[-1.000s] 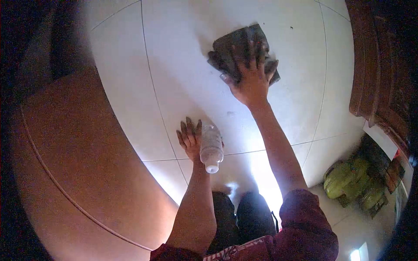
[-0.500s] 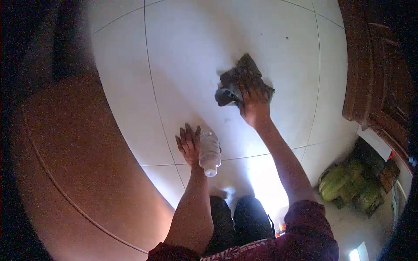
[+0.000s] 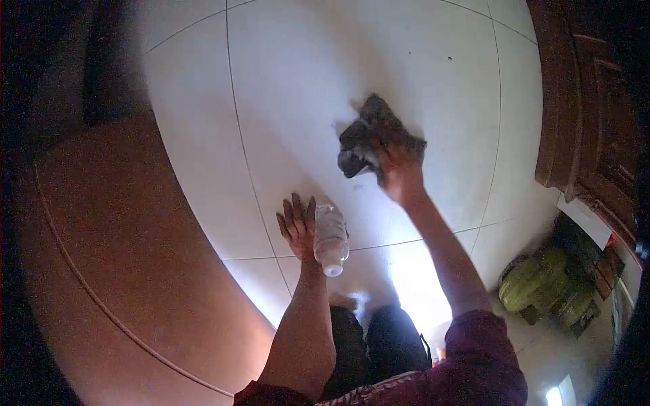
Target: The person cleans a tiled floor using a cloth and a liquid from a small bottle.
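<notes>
Bordered by a brown panel [image 3: 149, 264] at left and dark woodwork [image 3: 589, 128] at right, with green rounded objects [image 3: 542, 281] below. Braced on white tiled floor [image 3: 305, 88] with left hand [image 3: 296, 227] spread, partly hidden by a clear bottle [image 3: 330, 233]; covering dark cloth [image 3: 384, 123], farther ahead, with right hand [image 3: 401, 169], too blurred to tell closure.

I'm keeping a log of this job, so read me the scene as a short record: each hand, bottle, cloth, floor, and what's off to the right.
Left hand: fingers spread, thumb side at the bottle; grip unclear
Right hand: on the cloth
Bottle: see-through, pale top pointing toward the person
Cloth: dark, bunched, against the floor
Floor: pale tiles, thin dark joints
Right side: dark brown woodwork; rounded green things, kind unclear
</notes>
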